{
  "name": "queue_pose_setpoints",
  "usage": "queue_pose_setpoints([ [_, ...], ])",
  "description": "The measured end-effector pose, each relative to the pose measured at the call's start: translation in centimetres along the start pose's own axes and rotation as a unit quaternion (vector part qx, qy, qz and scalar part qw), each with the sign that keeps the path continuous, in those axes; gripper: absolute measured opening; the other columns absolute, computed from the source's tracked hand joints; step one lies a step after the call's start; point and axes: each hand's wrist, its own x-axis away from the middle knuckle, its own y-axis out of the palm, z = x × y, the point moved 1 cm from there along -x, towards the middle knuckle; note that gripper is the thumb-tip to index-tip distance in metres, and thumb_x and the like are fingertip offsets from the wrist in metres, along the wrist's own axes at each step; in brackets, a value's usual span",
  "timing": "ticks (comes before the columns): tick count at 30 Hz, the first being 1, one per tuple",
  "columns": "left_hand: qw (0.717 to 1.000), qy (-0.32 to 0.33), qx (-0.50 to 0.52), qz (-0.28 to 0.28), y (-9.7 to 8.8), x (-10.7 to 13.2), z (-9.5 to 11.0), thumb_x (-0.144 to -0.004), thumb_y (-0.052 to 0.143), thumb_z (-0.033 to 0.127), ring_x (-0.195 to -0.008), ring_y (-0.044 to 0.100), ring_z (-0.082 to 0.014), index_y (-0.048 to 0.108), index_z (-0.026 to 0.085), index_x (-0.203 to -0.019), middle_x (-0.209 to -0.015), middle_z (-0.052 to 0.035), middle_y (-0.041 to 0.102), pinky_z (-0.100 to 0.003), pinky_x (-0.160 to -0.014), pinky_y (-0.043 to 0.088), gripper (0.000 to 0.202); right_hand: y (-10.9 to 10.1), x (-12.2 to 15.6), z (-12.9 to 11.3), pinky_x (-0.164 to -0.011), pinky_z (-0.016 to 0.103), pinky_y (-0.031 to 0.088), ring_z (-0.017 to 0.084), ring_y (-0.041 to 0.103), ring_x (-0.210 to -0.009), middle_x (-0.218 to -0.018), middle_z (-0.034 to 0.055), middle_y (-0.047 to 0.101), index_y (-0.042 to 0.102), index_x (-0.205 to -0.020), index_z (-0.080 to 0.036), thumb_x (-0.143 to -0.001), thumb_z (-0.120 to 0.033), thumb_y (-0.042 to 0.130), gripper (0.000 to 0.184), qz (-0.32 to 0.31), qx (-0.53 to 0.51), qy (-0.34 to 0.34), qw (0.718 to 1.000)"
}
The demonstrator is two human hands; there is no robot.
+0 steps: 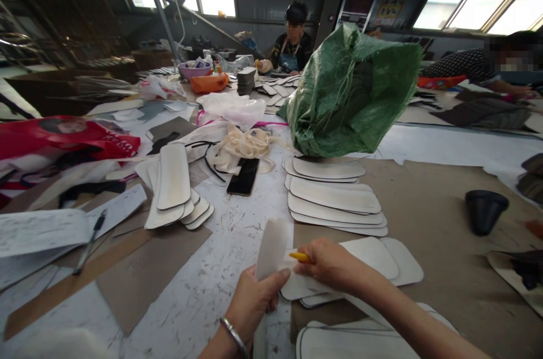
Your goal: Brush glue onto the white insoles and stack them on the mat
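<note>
My left hand (254,299) is closed on a white insole-shaped piece (270,247) that it holds upright near the table's front edge. My right hand (328,264) pinches a small yellow tool (299,257) just to the right of that piece, resting over a low pile of white flat pieces (382,260). A metal bangle sits on my left wrist. More white pieces (339,203) lie fanned out beyond my hands on brown card (424,206).
A green plastic bag (352,90) bulges at centre back. A black phone (243,176) lies beside cream straps; a second stack of white pieces (173,184) is at left. Papers with a pen, a red bag, a black cone (485,209). Two other people sit behind.
</note>
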Motion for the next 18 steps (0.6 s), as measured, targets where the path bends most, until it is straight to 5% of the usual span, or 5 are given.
queue_pose_setpoints([
  [7,0.999,-0.002,-0.003,0.044,0.6,-0.4,-0.4,-0.049,0.060,0.042,-0.030,0.023,-0.0059,0.049,0.016,-0.058,-0.028,0.0090,0.033,-0.022,-0.034,0.012,0.029,-1.0,1.7,0.9,-0.047,0.023,0.024,0.017,0.055,-0.061,-0.068,0.0033,0.065,0.065,-0.072,-0.022,-0.065,-0.040,0.058,0.021,-0.004,0.029,0.027,0.999],
  [14,0.999,0.009,0.004,0.050,0.4,0.5,-0.2,-0.054,0.060,0.041,-0.033,0.023,-0.0053,0.050,0.014,-0.064,-0.030,0.0097,0.032,-0.021,-0.037,0.011,0.030,-3.3,7.9,7.5,-0.058,0.024,0.034,0.018,0.056,-0.069,-0.080,0.0058,0.063,0.059,-0.073,-0.019,-0.075,-0.031,0.045,0.018,0.034,0.051,0.152,0.986],
  [18,0.999,0.017,0.000,0.051,0.7,1.0,0.1,-0.055,0.061,0.042,-0.034,0.021,-0.0048,0.049,0.015,-0.060,-0.032,0.0096,0.031,-0.021,-0.038,0.011,0.030,-2.9,9.0,9.6,-0.068,0.028,0.037,0.020,0.057,-0.080,-0.088,0.0087,0.063,0.057,-0.085,-0.017,-0.080,-0.029,0.037,0.024,0.060,0.063,0.206,0.975],
])
